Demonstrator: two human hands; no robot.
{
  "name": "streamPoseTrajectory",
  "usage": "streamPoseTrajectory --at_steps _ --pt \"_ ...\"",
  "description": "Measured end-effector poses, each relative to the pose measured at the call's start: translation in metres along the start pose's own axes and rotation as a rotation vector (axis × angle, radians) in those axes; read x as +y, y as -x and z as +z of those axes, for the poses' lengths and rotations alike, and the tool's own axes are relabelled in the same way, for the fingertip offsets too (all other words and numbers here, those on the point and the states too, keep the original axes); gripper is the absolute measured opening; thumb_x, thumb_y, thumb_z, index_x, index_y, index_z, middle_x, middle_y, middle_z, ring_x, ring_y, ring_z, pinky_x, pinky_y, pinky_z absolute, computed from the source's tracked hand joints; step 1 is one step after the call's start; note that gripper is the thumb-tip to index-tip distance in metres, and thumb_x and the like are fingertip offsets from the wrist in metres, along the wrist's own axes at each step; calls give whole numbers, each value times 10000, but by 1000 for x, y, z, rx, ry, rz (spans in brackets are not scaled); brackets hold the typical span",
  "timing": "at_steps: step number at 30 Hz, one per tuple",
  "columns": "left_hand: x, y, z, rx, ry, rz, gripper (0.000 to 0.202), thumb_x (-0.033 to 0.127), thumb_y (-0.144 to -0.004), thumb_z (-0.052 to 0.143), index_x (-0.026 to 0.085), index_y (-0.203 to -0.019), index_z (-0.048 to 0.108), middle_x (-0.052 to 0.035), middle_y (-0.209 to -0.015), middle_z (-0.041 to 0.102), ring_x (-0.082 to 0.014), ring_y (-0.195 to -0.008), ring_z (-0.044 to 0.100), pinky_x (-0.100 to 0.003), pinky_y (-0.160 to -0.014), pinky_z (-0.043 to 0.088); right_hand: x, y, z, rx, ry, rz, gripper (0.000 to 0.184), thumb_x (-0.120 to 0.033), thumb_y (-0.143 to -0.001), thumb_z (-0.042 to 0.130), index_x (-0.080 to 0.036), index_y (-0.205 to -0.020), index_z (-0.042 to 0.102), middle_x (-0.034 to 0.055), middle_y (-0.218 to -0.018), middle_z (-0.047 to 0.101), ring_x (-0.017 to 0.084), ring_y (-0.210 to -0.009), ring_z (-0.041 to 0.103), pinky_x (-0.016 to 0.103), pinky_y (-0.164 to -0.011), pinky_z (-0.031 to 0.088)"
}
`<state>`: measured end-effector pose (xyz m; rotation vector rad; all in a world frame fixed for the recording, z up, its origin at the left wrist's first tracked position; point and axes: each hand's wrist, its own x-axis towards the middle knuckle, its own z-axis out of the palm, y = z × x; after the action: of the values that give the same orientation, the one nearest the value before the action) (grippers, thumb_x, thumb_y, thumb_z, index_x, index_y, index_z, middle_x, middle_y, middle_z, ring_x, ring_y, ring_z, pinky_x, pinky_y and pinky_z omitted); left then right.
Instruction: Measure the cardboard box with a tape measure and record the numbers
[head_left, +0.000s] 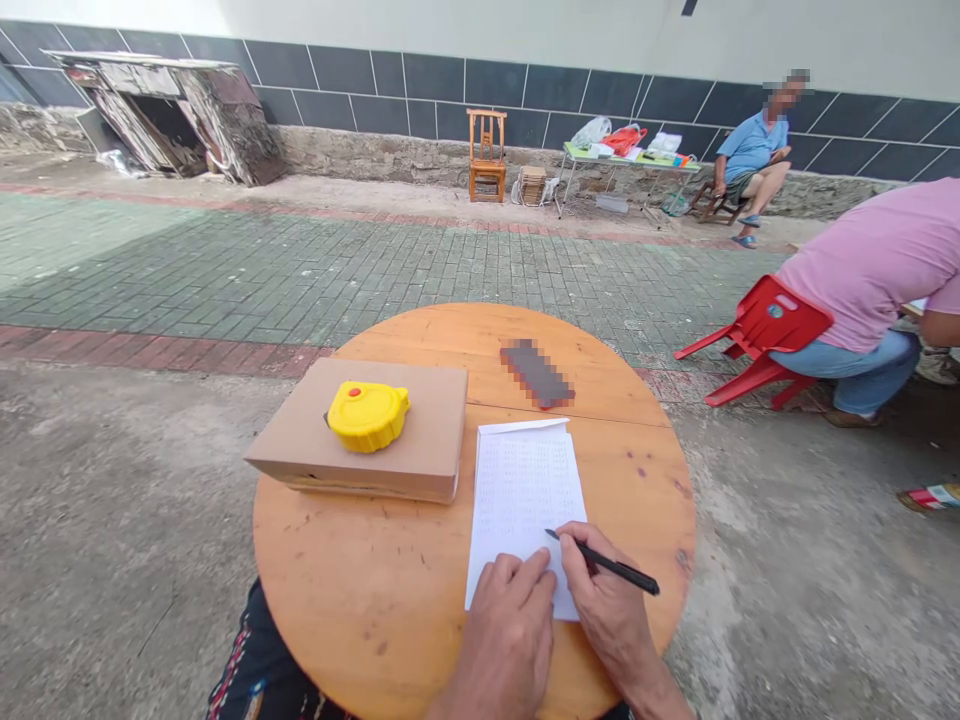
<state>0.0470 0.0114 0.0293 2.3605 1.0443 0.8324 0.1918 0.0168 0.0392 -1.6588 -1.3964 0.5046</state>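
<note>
The black pen [626,574] was pinched in the closed fingers of the right hand [604,595], its tip touching the lower right part of the sheet of paper [525,485]. The left hand [506,625] rested flat on the sheet's bottom edge, fingers straight and together, just beside the right hand. The sheet lay on a round wooden table [360,590]. Just left of the sheet sat a flat cardboard box [427,440] with a yellow tape measure [367,415] on top. Beyond the sheet's top edge lay a small dark thing [537,373], blurred. Well right of the sheet, off the table, a person in a pink shirt [877,260] sat on a red plastic chair [772,325].
</note>
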Motion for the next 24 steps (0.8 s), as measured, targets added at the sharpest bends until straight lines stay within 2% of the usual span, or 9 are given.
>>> streamPoseTrajectory --at_steps 10,18,24 --pt "1 -1 -2 9 2 -25 320 8 -828 418 158 -1033 613 -73 -1207 638 -212 -827 486 -379 -713 506 4 1 1 -3 -68 88 272 -384 -901 512 -187 -782 656 26 -642 629 161 -581 585 230 -490 464" --pt "1 1 -1 9 -6 -24 331 -5 -811 432 155 -1044 604 -66 -1222 638 -215 -830 489 -381 -719 508 0 0 -1 -13 1 16 261 -337 -910 492 -186 -762 645 14 -658 632 142 -581 581 230 -572 478" --pt "0 -1 0 25 -34 -21 301 9 -835 426 163 -1016 610 -66 -1205 646 -212 -830 495 -378 -717 505 6 5 1 49 -97 101 246 -372 -896 516 -182 -798 639 7 -593 581 142 -521 541 221 -455 428"
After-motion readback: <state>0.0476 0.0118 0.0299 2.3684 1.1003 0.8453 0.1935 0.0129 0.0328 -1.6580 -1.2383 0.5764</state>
